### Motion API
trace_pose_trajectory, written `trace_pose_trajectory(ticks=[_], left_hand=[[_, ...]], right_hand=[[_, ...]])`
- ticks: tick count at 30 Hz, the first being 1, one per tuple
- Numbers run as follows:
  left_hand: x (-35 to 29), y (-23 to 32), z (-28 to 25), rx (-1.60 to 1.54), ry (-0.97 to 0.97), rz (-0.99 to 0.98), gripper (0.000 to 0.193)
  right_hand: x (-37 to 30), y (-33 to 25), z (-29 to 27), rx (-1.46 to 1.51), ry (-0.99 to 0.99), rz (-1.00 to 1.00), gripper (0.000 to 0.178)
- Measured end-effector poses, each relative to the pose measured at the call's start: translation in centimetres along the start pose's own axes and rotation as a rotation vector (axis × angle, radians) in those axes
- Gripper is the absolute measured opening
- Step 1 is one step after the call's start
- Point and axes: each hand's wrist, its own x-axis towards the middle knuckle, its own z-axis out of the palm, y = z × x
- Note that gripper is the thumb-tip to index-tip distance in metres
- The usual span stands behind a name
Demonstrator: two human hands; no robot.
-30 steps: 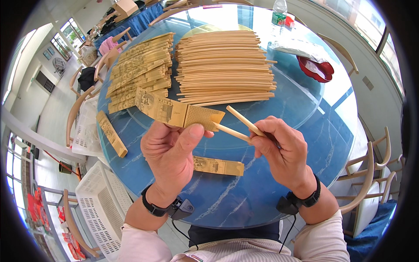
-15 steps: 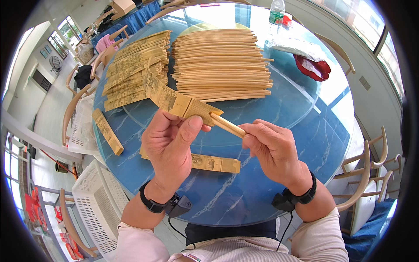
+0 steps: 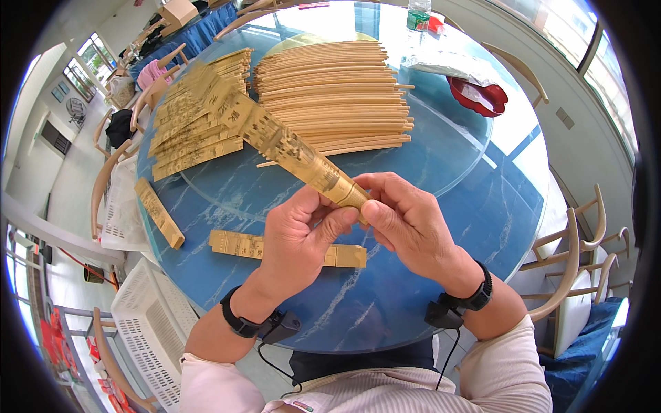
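Between my two hands is a long tan printed paper chopstick sleeve (image 3: pixel 292 150), slanting up and away to the left. My left hand (image 3: pixel 295 234) pinches its near end with thumb and fingers. Thumb and fingers of my right hand (image 3: pixel 412 219) close on the very tip of that end. The chopsticks are out of sight now, apparently inside the sleeve. A neat stack of bare wooden chopsticks (image 3: pixel 330 96) lies beyond my hands, with a heap of flat paper sleeves (image 3: pixel 196 131) to its left. Under my left hand rests a packed-looking sleeve (image 3: pixel 231 244); a similar packet (image 3: pixel 160 213) lies farther left.
The round blue marbled table (image 3: pixel 441 275) carries a red dish (image 3: pixel 478 107), a white plastic bag (image 3: pixel 454 65) and a clear bottle (image 3: pixel 418 17) at the far right. White plastic crates (image 3: pixel 148 316) stand at the left edge. Wooden chairs (image 3: pixel 575 268) surround the table.
The chopsticks, half out of the sleeve before, have gone in and no longer show. My right hand has moved left to the sleeve's end, beside my left hand. The sleeve slants more steeply.
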Motion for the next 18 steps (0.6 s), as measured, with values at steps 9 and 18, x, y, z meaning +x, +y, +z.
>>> trace_pose_trajectory(ticks=[9,18], left_hand=[[0.6,-1.1,-0.4,0.043,-0.105,-0.123,0.025],[0.1,-1.5,-0.3,-0.117,-0.169,-0.209,0.027]], right_hand=[[-0.2,0.3,0.4,0.026,0.064,-0.026,0.069],[-0.1,-0.1,0.7,-0.012,0.069,-0.039,0.063]])
